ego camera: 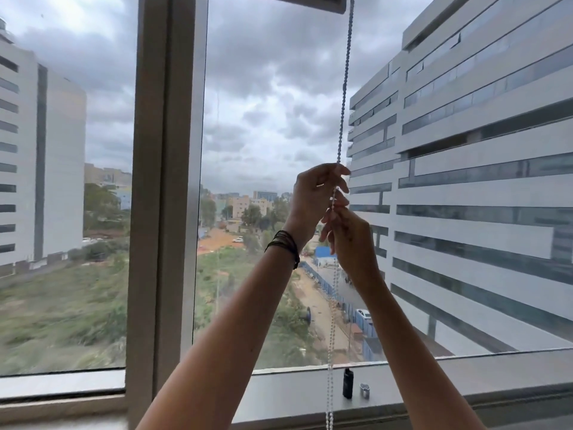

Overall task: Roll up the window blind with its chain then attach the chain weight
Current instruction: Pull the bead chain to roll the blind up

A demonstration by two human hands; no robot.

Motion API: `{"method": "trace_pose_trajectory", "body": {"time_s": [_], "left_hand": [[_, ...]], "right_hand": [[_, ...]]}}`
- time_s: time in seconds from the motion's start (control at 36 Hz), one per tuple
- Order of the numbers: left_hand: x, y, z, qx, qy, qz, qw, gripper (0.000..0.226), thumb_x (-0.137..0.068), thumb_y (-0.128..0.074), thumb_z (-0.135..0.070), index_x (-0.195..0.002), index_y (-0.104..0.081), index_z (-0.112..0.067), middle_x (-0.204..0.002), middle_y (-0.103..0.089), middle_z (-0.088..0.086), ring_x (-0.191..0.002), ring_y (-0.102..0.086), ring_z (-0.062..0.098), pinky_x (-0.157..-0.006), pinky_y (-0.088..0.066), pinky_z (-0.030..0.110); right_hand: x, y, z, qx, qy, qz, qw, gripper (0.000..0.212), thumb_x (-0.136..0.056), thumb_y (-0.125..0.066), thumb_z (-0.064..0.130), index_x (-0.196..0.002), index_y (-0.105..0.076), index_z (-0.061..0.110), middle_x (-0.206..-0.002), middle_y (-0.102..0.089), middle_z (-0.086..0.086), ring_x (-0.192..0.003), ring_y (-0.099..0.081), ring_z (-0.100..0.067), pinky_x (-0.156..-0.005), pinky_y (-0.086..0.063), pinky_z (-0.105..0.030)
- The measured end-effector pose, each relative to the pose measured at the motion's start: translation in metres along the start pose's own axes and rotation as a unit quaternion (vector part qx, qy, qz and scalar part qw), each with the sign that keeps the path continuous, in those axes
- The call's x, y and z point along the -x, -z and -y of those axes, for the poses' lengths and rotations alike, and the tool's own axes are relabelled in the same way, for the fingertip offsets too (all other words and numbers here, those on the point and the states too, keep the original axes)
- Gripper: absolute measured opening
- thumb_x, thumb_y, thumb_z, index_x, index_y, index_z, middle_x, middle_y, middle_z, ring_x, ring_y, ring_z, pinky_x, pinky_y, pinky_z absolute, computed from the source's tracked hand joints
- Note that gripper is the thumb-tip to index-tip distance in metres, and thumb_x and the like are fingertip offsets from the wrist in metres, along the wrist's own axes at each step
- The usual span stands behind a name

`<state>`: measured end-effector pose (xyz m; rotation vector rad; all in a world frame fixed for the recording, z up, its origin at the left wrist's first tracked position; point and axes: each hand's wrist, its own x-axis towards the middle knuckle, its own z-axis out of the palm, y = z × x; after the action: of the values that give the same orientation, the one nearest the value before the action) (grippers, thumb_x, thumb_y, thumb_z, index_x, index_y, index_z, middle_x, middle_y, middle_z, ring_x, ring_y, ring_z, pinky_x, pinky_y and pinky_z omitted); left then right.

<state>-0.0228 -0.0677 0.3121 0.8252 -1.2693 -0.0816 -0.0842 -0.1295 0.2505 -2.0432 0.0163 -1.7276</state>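
Note:
The blind's grey bottom bar [310, 3] sits at the very top of the window, rolled almost fully up. Its beaded chain [344, 88] hangs down from the top right to below the sill. My left hand [316, 193], with dark bands on the wrist, pinches the chain at its upper grip. Just under it my right hand [347, 240] holds the same chain. On the sill stand a black cylindrical weight [348, 383] and a small silver clip-like piece [364, 391], apart from both hands.
A thick grey window post [164, 212] rises left of my arms. The grey sill [465, 377] runs along the bottom. Behind the glass are office buildings, cloudy sky and a road.

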Motion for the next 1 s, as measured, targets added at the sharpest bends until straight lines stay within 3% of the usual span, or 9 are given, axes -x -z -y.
{"method": "trace_pose_trajectory", "body": {"time_s": [0.11,0.25,0.42,0.5,0.58,0.67,0.81,1.0], "left_hand": [[0.001,0.004,0.002,-0.017,-0.011,-0.002,1.0,0.015,-0.096,-0.049,-0.004,-0.09,-0.063,-0.005,-0.06,-0.056,0.001,-0.044,-0.055,0.007,-0.05,-0.046,0.025],[0.006,0.01,0.004,-0.019,-0.012,0.0,1.0,0.015,-0.096,-0.048,-0.002,-0.092,-0.062,-0.003,-0.06,-0.055,0.003,-0.047,-0.054,0.012,-0.056,-0.047,0.029],[0.016,0.017,0.011,-0.03,-0.004,-0.001,1.0,0.017,-0.095,-0.046,0.002,-0.091,-0.062,-0.002,-0.061,-0.053,0.007,-0.049,-0.049,0.014,-0.058,-0.043,0.031],[0.023,0.023,0.019,-0.034,-0.001,0.003,0.999,0.015,-0.095,-0.048,-0.001,-0.093,-0.063,0.0,-0.059,-0.055,0.002,-0.049,-0.051,0.011,-0.054,-0.045,0.027],[0.03,0.028,0.029,-0.037,0.013,-0.001,0.999,0.014,-0.095,-0.049,-0.003,-0.092,-0.063,-0.002,-0.053,-0.057,-0.009,-0.047,-0.051,0.005,-0.053,-0.045,0.026],[0.038,0.03,0.038,-0.018,0.025,0.005,1.0,0.015,-0.095,-0.049,-0.001,-0.09,-0.062,-0.002,-0.054,-0.057,-0.008,-0.047,-0.05,0.005,-0.049,-0.044,0.02],[0.051,0.031,0.054,-0.039,0.033,0.0,0.999,0.016,-0.095,-0.049,-0.004,-0.086,-0.063,-0.006,-0.06,-0.056,-0.001,-0.05,-0.051,0.007,-0.053,-0.048,0.023],[0.067,0.031,0.074,-0.047,0.05,0.006,0.998,0.016,-0.096,-0.049,-0.006,-0.091,-0.063,-0.001,-0.062,-0.057,0.0,-0.054,-0.053,0.009,-0.06,-0.05,0.029]], "right_hand": [[0.002,-0.002,-0.002,-0.016,0.0,0.005,1.0,0.025,-0.097,-0.041,0.006,-0.079,-0.057,-0.001,-0.056,-0.059,0.001,-0.036,-0.048,-0.003,-0.038,-0.035,-0.015],[0.006,-0.006,-0.004,0.004,0.003,0.008,1.0,0.025,-0.097,-0.041,0.004,-0.078,-0.057,-0.001,-0.058,-0.06,-0.002,-0.039,-0.052,-0.001,-0.04,-0.035,-0.009],[0.02,-0.012,-0.006,0.01,0.0,0.016,1.0,0.025,-0.096,-0.042,0.002,-0.075,-0.055,0.003,-0.057,-0.061,-0.006,-0.037,-0.049,-0.001,-0.041,-0.036,-0.011],[0.029,-0.018,-0.012,0.012,-0.01,0.022,1.0,0.026,-0.096,-0.043,0.003,-0.073,-0.052,0.011,-0.056,-0.061,-0.004,-0.036,-0.046,-0.003,-0.041,-0.036,-0.019],[0.038,-0.023,-0.02,0.008,-0.022,0.028,0.999,0.028,-0.096,-0.042,0.004,-0.072,-0.051,0.015,-0.055,-0.06,-0.001,-0.036,-0.044,-0.003,-0.04,-0.036,-0.017],[0.048,-0.026,-0.029,0.013,-0.026,0.031,0.999,0.029,-0.096,-0.043,0.005,-0.071,-0.051,0.016,-0.054,-0.059,0.003,-0.037,-0.046,-0.003,-0.041,-0.037,-0.017],[0.066,-0.028,-0.042,0.016,-0.057,0.044,0.997,0.026,-0.095,-0.043,0.005,-0.073,-0.055,0.011,-0.055,-0.06,0.003,-0.038,-0.046,-0.005,-0.044,-0.039,-0.022],[0.088,-0.025,-0.049,0.006,-0.081,0.058,0.995,0.025,-0.095,-0.043,0.001,-0.073,-0.053,0.009,-0.056,-0.061,-0.005,-0.039,-0.048,-0.004,-0.045,-0.037,-0.018]]}}
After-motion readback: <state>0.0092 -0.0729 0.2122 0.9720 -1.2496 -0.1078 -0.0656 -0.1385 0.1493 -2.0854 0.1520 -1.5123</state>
